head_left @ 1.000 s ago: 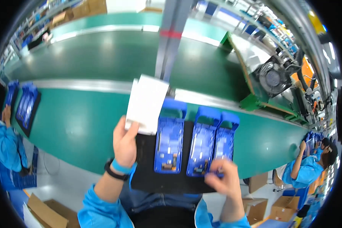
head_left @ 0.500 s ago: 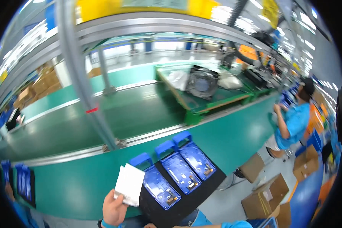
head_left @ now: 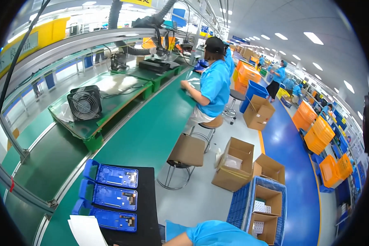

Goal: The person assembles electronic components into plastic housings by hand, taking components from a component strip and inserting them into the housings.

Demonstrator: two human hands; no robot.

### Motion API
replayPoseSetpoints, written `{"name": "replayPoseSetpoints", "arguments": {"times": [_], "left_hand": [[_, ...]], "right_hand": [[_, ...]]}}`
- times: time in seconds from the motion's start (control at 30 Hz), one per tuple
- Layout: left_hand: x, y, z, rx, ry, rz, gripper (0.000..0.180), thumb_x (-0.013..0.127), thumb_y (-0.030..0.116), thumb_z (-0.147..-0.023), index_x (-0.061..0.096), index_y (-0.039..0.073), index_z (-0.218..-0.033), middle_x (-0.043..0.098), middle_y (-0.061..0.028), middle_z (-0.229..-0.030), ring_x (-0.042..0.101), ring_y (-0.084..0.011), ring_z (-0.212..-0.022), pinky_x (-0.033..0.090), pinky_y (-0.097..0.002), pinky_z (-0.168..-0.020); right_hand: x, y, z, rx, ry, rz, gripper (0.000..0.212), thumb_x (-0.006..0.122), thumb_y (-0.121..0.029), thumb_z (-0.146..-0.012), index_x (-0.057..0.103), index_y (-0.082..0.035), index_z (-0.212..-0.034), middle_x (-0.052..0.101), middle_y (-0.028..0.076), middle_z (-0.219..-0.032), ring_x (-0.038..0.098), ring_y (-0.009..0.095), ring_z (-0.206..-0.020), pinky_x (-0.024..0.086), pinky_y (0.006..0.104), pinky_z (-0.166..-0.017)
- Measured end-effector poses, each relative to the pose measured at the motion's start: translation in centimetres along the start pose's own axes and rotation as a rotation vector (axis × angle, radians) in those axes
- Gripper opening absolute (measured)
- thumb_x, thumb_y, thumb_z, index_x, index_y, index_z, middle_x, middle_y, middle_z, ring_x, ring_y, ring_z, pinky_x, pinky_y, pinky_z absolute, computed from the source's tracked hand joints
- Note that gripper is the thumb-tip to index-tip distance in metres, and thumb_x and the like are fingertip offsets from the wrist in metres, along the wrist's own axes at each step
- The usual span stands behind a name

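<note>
White sheets or a flat white packet [head_left: 86,231] rise from the lower edge beside the blue parts. My left hand is below the picture, so its grip on them is hidden. At the bottom, my right sleeve [head_left: 223,234] and bent forearm [head_left: 179,240] come in; the right hand is out of view. A black mat [head_left: 146,201] bears three blue phone-like housings: a far one [head_left: 118,176], a middle one [head_left: 115,197] and a near one [head_left: 112,218]. Small boards and flex cables show inside. Each lies in a blue holder with a raised loop on its left.
The green bench [head_left: 151,127] runs ahead to a seated co-worker [head_left: 217,88] in blue. A boxed fan [head_left: 84,103] stands on a green-edged platform at left. On the right are a stool [head_left: 187,150], a cardboard box [head_left: 233,164] and a blue crate [head_left: 238,209] holding cartons.
The view has swung right, bringing the aisle and crates in. My left hand, seen holding the white packet before, has dropped out of the picture. The three housings still lie on the mat.
</note>
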State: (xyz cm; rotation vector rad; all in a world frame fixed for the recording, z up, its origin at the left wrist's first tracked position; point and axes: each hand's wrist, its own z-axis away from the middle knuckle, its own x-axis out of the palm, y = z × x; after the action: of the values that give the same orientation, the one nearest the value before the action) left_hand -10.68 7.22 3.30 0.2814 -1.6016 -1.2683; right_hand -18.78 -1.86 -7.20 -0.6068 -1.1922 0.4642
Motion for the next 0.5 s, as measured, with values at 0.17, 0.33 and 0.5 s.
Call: {"name": "replayPoseSetpoints", "arguments": {"times": [0.17,0.33,0.5], "left_hand": [[-1.0,0.4,0.2,-0.057,0.028,0.026,0.025,0.056,0.01,-0.097,0.049,-0.002,-0.118,0.058,-0.0121,-0.103,0.057,-0.0227,-0.096,0.045,-0.0375,-0.088],[-5.5,0.5,1.3,-0.024,0.137,0.046,0.028,0.053,0.011,-0.099,0.049,-0.003,-0.122,0.059,-0.0137,-0.109,0.058,-0.0236,-0.1,0.047,-0.0386,-0.089],[-11.4,1.1,1.8,0.142,0.357,-0.021,0.026,0.056,0.006,-0.094,0.055,-0.004,-0.118,0.062,-0.0158,-0.109,0.06,-0.0263,-0.098,0.051,-0.0394,-0.084]], "right_hand": [[-0.4,-1.6,-0.4,-0.094,-0.033,-0.02,0.046,0.039,-0.041,-0.104,0.062,-0.001,-0.104,0.065,0.01,-0.088,0.06,0.018,-0.075,0.05,0.0321,-0.066],[-5.5,-2.9,1.5,-0.029,0.11,0.263,0.056,0.032,-0.045,-0.105,0.065,-0.002,-0.097,0.067,0.005,-0.095,0.06,0.011,-0.089,0.044,0.028,-0.088],[-11.6,-11.2,5.1,-0.332,0.869,0.062,0.034,0.054,-0.033,-0.1,0.059,0.0,-0.105,0.067,0.012,-0.095,0.068,0.025,-0.07,0.057,0.0387,-0.069]]}}
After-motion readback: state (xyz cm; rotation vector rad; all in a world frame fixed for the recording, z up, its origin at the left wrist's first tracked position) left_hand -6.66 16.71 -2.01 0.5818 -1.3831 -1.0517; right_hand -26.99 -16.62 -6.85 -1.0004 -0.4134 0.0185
